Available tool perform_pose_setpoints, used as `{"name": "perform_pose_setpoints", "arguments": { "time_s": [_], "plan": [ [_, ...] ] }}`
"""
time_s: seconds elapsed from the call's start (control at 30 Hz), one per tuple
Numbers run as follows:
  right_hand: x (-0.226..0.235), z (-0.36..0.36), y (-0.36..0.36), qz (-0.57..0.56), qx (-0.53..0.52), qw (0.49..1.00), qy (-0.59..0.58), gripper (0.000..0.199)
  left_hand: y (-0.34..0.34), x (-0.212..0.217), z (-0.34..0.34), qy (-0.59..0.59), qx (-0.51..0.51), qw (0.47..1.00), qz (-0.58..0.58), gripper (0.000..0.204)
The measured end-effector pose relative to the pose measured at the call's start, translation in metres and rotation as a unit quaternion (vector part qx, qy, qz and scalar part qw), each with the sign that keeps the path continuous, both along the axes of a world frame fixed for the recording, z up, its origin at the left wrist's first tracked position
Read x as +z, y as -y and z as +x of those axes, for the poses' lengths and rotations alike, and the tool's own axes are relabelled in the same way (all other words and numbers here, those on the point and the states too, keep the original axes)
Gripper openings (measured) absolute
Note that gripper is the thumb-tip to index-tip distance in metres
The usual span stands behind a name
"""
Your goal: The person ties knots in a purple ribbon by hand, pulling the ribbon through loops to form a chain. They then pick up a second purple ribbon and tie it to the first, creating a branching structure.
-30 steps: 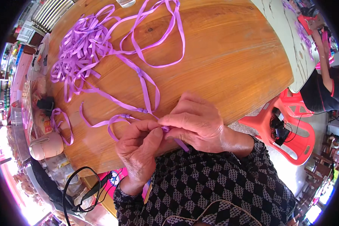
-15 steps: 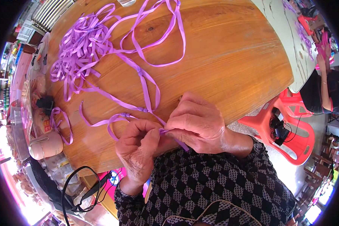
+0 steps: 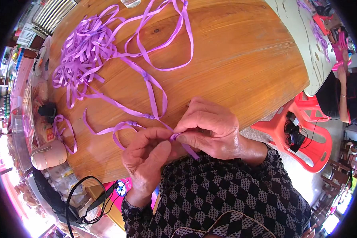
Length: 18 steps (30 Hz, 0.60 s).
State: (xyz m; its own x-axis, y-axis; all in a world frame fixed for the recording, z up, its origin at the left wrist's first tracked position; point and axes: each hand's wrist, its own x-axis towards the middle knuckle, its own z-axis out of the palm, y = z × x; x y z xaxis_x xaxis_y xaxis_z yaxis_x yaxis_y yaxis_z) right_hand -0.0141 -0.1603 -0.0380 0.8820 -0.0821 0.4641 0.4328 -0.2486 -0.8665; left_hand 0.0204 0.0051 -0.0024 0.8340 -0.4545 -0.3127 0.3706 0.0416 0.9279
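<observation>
Close to the table's near edge, my right hand pinches a narrow purple ribbon between thumb and forefinger. A small loop or knot shows at the pinch, and a short tail hangs down toward my lap. My left hand is curled at the same spot, its fingers against the ribbon and its thumb drawn a little back; some of its fingertips are hidden. From my hands the ribbon runs up over the table, with small knots along it, to a tangled ribbon pile at the far left.
The wooden table bears loose ribbon loops. A pink cylindrical case and a black cable are at left. To the right, a red plastic stool holds a black corded device. Another person's arm shows far right.
My left thumb has moved back from the ribbon, opening a gap to the forefinger. My right hand keeps its pinch nearly in place. The ribbon on the table lies almost the same.
</observation>
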Motion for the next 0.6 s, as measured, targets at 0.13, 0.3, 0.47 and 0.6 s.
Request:
{"name": "perform_pose_setpoints", "arguments": {
  "time_s": [0.13,0.3,0.47,0.6],
  "plan": [
    [-0.0014,0.0002,-0.0014,0.002,-0.008,1.000,0.013,0.019,-0.0012,-0.0018,0.0000,0.039,-0.015,0.997,0.071,0.021],
    [-0.0026,0.0006,-0.0022,-0.011,-0.014,1.000,0.026,0.019,-0.0052,-0.0028,0.0015,0.095,-0.047,0.989,0.107,0.013],
    [-0.0012,0.0002,-0.0013,-0.014,-0.004,0.999,0.033,0.021,-0.0060,-0.0019,0.0000,0.086,-0.045,0.990,0.099,0.011],
    [-0.0007,0.0000,-0.0004,-0.014,0.000,0.999,0.030,0.023,-0.0067,-0.0027,0.0010,0.061,-0.047,0.994,0.076,0.013]
  ]
}}
